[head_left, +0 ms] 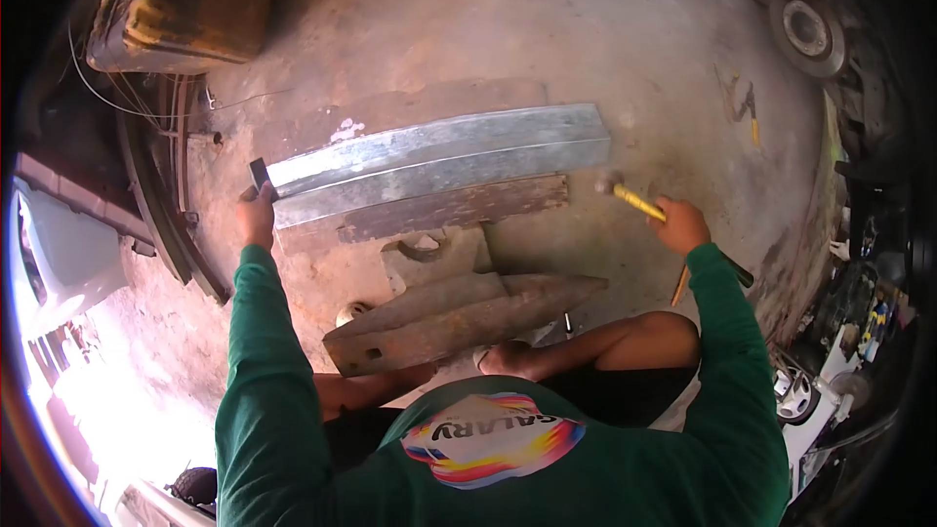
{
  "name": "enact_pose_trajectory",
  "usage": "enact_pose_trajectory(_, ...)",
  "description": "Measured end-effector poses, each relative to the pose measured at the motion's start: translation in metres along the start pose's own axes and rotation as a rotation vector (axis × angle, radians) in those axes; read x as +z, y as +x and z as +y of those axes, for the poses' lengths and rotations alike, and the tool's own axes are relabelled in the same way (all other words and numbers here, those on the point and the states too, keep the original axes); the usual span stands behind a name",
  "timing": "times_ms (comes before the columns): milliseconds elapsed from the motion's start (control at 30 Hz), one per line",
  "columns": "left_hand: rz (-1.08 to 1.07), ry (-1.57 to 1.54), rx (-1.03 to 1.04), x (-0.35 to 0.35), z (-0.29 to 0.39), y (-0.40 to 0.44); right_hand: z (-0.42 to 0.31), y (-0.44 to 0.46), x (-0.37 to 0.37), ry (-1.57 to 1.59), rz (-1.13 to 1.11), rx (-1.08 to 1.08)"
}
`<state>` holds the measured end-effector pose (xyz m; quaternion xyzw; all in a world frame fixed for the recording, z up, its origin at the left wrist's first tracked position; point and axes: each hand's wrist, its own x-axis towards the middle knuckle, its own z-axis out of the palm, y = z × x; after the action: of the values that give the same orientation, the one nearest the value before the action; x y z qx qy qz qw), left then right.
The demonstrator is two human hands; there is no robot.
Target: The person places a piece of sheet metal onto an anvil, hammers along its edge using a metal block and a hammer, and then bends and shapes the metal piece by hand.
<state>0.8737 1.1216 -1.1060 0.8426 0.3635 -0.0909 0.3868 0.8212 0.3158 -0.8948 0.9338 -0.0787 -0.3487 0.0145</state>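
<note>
Head view, stained concrete floor (429,20), metal sheet (439,146), anvil (459,322)

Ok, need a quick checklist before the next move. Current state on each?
1. Hammer gripped by its yellow handle in the right hand: ok.
2. Dark block held in the left hand at the metal strip's left end: ok.
3. Block pressed firmly on the strip: cannot tell from this angle.
4. Left fingers away from the hammer head: ok, it is by the strip's other end.
5. Strip apart from the anvil: ok, it lies beyond it.
6. Pliers out of the hands' way: ok, on the floor farther off.
</note>
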Motion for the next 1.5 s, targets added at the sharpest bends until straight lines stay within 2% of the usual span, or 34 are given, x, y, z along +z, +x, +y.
enact_pose_trajectory(67,-0.195,-0.36,0.067,0.002,0.026,-0.02,0.002,-0.008,0.023,-0.016,-0.037,-0.016)
enact_pose_trajectory(200,-0.398,-0.269,0.297,0.051,0.1,-0.046,0.008,0.003,0.032,0.033,-0.097,-0.067)
enact_pose_trajectory(267,-0.536,-0.308,0.31,0.109,0.114,-0.051,0.003,0.008,0.027,0.079,-0.126,-0.055)
enact_pose_trajectory(333,-0.587,-0.016,0.446,0.145,0.165,-0.09,0.011,0.016,0.019,0.122,-0.138,-0.042)
enact_pose_trajectory(400,-0.606,-0.039,0.447,0.186,0.195,-0.132,0.023,0.028,0.024,0.361,-0.083,-0.082)
enact_pose_trajectory(433,-0.612,-0.013,0.515,0.21,0.201,-0.143,0.022,0.03,0.021,0.354,-0.086,-0.082)
enact_pose_trajectory(500,-0.626,0.013,0.577,0.241,0.199,-0.158,0.016,0.025,0.012,0.567,0.0,0.069)
enact_pose_trajectory(567,-0.557,0.182,0.76,0.252,0.193,-0.17,0.0,0.013,-0.006,0.648,-0.014,0.16)
enact_pose_trajectory(600,-0.556,0.181,0.758,0.249,0.191,-0.172,-0.006,0.011,-0.011,0.737,-0.018,0.242)
enact_pose_trajectory(633,-0.588,0.182,0.767,0.243,0.189,-0.172,0.003,0.014,-0.005,0.738,-0.016,0.233)
enact_pose_trajectory(733,-0.643,0.208,0.747,0.226,0.192,-0.167,0.016,0.022,0.013,0.689,0.042,0.045)
enact_pose_trajectory(800,-0.68,0.226,0.727,0.215,0.196,-0.158,0.011,0.016,0.009,0.761,-0.052,0.131)
enact_pose_trajectory(867,-0.766,0.0,0.476,0.201,0.199,-0.149,-0.003,0.009,-0.004,0.768,-0.064,0.137)
enact_pose_trajectory(900,-0.724,-0.087,0.359,0.18,0.204,-0.15,-0.011,0.004,-0.012,0.773,-0.076,0.158)
enact_pose_trajectory(1000,-0.642,-0.318,0.329,0.161,0.162,-0.092,-0.03,-0.005,-0.034,0.835,-0.1,0.119)
enact_pose_trajectory(1033,-0.724,-0.449,0.262,0.138,0.169,-0.087,-0.037,-0.008,-0.038,0.839,-0.104,0.129)
enact_pose_trajectory(1133,-0.762,-0.229,0.309,0.113,0.176,-0.053,-0.067,-0.007,-0.056,0.872,-0.096,0.028)
enact_pose_trajectory(1367,-0.713,-0.011,0.393,0.152,0.157,-0.05,-0.154,-0.008,-0.074,0.893,-0.129,-0.141)
enact_pose_trajectory(1500,-0.695,-0.184,0.257,0.164,0.153,-0.07,-0.186,-0.006,-0.059,0.865,-0.152,-0.199)
